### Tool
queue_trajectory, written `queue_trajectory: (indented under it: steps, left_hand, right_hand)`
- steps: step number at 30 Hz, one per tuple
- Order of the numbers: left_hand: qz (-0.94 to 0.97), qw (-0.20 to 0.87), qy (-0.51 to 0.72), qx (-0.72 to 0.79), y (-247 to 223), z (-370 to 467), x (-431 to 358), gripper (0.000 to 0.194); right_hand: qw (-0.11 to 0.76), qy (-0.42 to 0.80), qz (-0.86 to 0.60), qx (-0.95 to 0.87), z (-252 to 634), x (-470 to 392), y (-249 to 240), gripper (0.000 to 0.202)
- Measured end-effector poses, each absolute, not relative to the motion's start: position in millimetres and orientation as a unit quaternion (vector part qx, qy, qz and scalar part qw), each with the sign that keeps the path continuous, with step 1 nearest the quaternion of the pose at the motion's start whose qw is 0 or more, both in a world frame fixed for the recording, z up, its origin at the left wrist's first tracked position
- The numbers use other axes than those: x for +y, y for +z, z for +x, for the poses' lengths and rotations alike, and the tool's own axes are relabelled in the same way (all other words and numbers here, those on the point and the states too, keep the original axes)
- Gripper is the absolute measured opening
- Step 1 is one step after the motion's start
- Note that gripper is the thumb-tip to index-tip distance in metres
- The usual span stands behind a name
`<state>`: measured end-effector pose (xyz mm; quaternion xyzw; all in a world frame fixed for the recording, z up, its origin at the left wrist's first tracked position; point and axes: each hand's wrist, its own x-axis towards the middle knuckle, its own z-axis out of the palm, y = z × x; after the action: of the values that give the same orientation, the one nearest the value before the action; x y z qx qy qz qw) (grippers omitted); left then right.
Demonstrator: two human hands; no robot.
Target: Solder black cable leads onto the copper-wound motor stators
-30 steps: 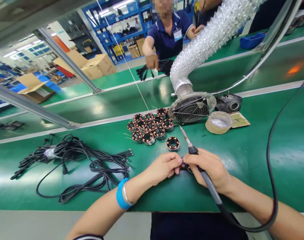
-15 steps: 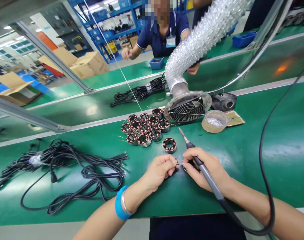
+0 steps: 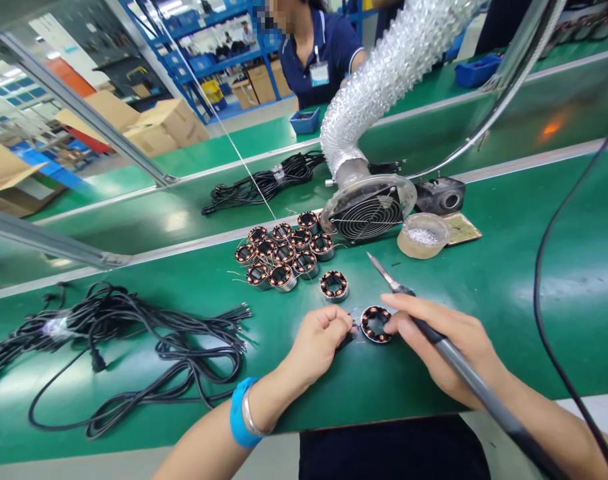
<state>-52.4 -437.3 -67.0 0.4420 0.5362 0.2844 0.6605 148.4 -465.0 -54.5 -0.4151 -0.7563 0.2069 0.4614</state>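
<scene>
My left hand [image 3: 321, 340] is closed in a pinch on thin wires, with something dark, perhaps a cable end, showing under the fingers. Just to its right a motor stator [image 3: 377, 325], a ring with copper windings, lies on the green bench. My right hand [image 3: 444, 340] holds a soldering iron [image 3: 419, 320], its bare tip pointing up and away to the left. The fingertips of that hand touch the stator's right side. Another stator [image 3: 334, 286] sits just beyond my hands, and a cluster of several more stators [image 3: 283, 253] stands behind it.
Bundled black cables [image 3: 149, 340] spread over the left. At the back stand a fume extractor [image 3: 369, 213] with a silver duct [image 3: 374, 100], a round tub [image 3: 423, 237] and a dark holder [image 3: 440, 196]. A power cord [image 3: 539, 280] hangs at right. A co-worker [image 3: 317, 60] is across the bench.
A stator that my hands mostly hid now shows between them. My right hand has moved right with the soldering iron and its fingertips are now on that stator. The co-worker has turned and leaned left.
</scene>
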Motion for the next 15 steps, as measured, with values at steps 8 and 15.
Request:
queue_trajectory:
  steps: [8, 15]
  left_hand:
    - [0.466, 0.637, 0.278, 0.547, -71.4, -53.1, -439.6, 0.029]
    - [0.475, 0.635, 0.278, 0.542, -70.9, -53.8, -439.6, 0.031]
  right_hand:
    - [0.502, 0.258, -0.465, -0.682, 163.1, -479.6, -57.0, 0.02]
    - [0.502, 0.276, -0.474, -0.669, 159.8, -475.9, -60.0, 0.015]
